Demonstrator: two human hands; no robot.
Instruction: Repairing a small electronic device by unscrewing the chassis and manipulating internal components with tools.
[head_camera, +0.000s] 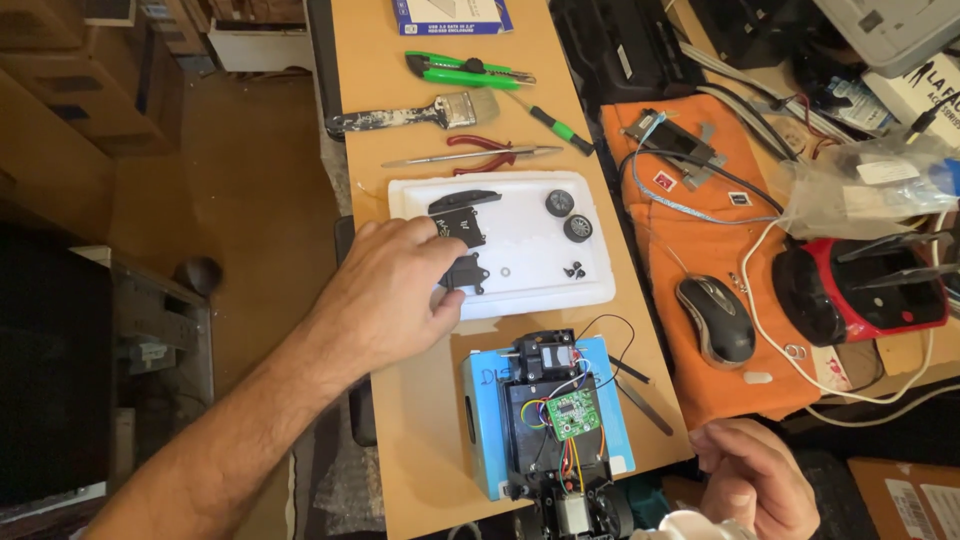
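Partly dismantled toy car chassis (555, 425), circuit board and wires exposed, lies at lower centre of the tabletop (420, 440); removed wheels (568, 215) and black plates (462, 222) rest in the white tray (560, 290), where the left hand (395, 295) pinches one black part (466, 272); right hand (755, 480) loosely curled, its grip unclear.

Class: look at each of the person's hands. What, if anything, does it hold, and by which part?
The left hand pinches a small black plastic bracket at its left edge, over the white foam tray. The right hand touches a white rounded object; its grip cannot be told.
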